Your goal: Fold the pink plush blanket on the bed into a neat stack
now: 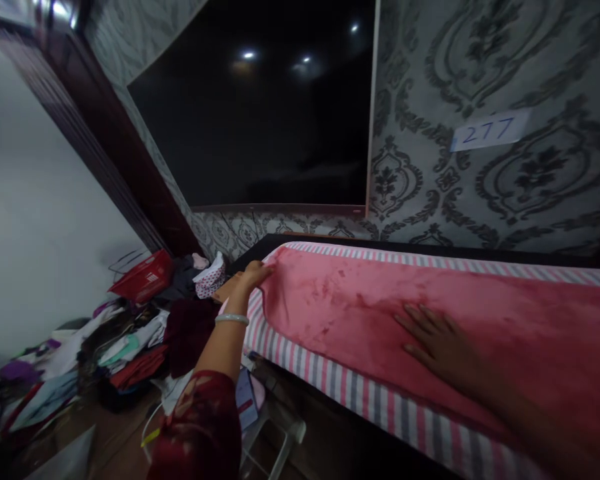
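Note:
A long pink plush cloth (330, 287) with a white, pink and grey striped border (340, 380) lies spread over a dark, low surface. At its left end, my left hand (254, 275) has its fingers closed on the edge, and the cloth there is slightly raised and creased. Farther right, my right hand (433, 337) rests palm down on the pink middle with its fingers spread. Darker smudge-like patches show on the pile near that hand. The right end of the cloth runs out of view.
A large black television (270, 113) hangs on the patterned wall. On the floor at left are heaped clothes (140, 333) and a red basket (145, 277). A white plastic stool (275, 440) stands below the cloth's left end. A paper label (490, 130) reads 277.

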Tool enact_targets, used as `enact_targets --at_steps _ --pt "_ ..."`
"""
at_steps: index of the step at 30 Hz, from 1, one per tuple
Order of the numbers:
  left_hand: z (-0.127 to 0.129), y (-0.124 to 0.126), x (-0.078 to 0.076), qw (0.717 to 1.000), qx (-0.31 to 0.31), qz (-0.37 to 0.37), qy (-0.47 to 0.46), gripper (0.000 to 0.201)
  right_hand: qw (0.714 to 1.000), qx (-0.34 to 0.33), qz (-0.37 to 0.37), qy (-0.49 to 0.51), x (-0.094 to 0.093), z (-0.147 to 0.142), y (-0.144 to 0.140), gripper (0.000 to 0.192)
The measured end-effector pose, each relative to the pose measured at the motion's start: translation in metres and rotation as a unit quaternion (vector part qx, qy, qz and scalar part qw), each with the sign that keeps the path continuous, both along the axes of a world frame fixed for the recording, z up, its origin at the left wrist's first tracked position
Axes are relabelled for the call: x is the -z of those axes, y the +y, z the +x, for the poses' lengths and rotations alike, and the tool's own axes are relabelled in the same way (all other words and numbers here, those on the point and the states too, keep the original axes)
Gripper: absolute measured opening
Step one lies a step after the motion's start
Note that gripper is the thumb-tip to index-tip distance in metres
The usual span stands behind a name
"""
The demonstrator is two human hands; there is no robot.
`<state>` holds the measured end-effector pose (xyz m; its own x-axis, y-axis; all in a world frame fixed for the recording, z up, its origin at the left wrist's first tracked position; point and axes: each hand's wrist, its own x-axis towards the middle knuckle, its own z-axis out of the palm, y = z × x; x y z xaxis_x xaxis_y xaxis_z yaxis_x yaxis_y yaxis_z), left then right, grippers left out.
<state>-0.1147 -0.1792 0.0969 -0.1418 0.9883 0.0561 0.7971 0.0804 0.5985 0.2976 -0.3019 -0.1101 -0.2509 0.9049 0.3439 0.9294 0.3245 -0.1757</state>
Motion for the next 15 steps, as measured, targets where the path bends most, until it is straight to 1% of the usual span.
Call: enact_targets --at_steps 2,3,4,5,6,7,8,9,10,11,12,13,14,15 --pt "0.047 0.000 -0.017 0.997 0.052 0.011 0.060 0.014 0.998 -0.007 -0.018 0.052 -0.008 0.000 0.000 0.063" --pt "0.073 -0.006 -0.021 0.992 0.087 0.026 0.087 0.013 0.995 -0.006 -0.027 0.094 -0.013 0.001 0.001 0.063" --pt "0.099 -0.016 -0.021 0.985 0.122 0.041 0.113 0.015 0.988 -0.002 -0.030 0.148 -0.018 0.002 0.002 0.063" --pt "0.123 -0.030 -0.018 0.976 0.157 0.060 0.135 0.019 0.976 0.007 -0.029 0.214 -0.024 0.003 0.003 0.062" --pt "0.146 -0.047 -0.010 0.966 0.193 0.073 0.153 0.022 0.957 0.020 -0.027 0.288 -0.030 0.005 0.005 0.060" --pt "0.165 -0.067 0.001 0.956 0.225 0.085 0.168 0.026 0.930 0.037 -0.029 0.366 -0.037 0.006 0.007 0.057" --pt "0.181 -0.087 0.015 0.945 0.254 0.097 0.180 0.031 0.894 0.055 -0.042 0.443 -0.043 0.006 0.009 0.054" --pt "0.194 -0.106 0.030 0.935 0.279 0.107 0.189 0.034 0.852 0.070 -0.068 0.515 -0.049 0.006 0.011 0.051" --pt "0.203 -0.123 0.045 0.925 0.305 0.112 0.196 0.033 0.808 0.084 -0.102 0.574 -0.054 0.005 0.013 0.050" --pt "0.209 -0.138 0.059 0.916 0.318 0.127 0.210 0.033 0.766 0.097 -0.139 0.620 -0.059 0.003 0.016 0.050" --pt "0.212 -0.151 0.071 0.904 0.323 0.147 0.237 0.032 0.732 0.107 -0.171 0.651 -0.063 0.000 0.019 0.051" --pt "0.213 -0.160 0.081 0.900 0.321 0.156 0.250 0.033 0.708 0.116 -0.194 0.669 -0.067 -0.002 0.023 0.054" --pt "0.212 -0.167 0.089 0.897 0.313 0.170 0.263 0.034 0.698 0.124 -0.208 0.673 -0.071 -0.005 0.027 0.057" --pt "0.210 -0.172 0.096 0.895 0.305 0.185 0.267 0.036 0.701 0.133 -0.215 0.667 -0.076 -0.008 0.031 0.059"
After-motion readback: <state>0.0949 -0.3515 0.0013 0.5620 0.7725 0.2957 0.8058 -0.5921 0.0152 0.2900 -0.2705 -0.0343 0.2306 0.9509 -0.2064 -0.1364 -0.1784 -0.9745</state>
